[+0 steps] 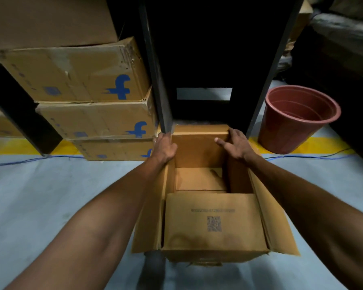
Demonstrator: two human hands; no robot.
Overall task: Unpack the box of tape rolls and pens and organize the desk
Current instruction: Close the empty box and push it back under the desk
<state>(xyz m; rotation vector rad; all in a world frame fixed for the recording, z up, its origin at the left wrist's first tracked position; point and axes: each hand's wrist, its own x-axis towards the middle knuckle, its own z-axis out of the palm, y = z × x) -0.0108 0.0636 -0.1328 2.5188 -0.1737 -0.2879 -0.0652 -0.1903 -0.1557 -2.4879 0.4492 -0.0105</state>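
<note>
An open brown cardboard box (214, 222) stands on the grey floor in front of me, its flaps up and a printed code on the near flap. Only bare cardboard shows inside; no tape rolls or pens are visible. My left hand (165, 147) grips the far left corner of the box, fingers curled over the edge. My right hand (235, 146) holds the far right wall, thumb inside and fingers over the rim. The far end of the box sits at the foot of a dark shelf unit (208, 59).
Stacked cardboard boxes with blue logos (88, 80) fill the left. A red plastic bucket (298, 120) stands at the right. A yellow floor stripe (327, 143) and blue cables (29, 161) run across behind the box. Dark rack posts (155, 70) flank the shelf.
</note>
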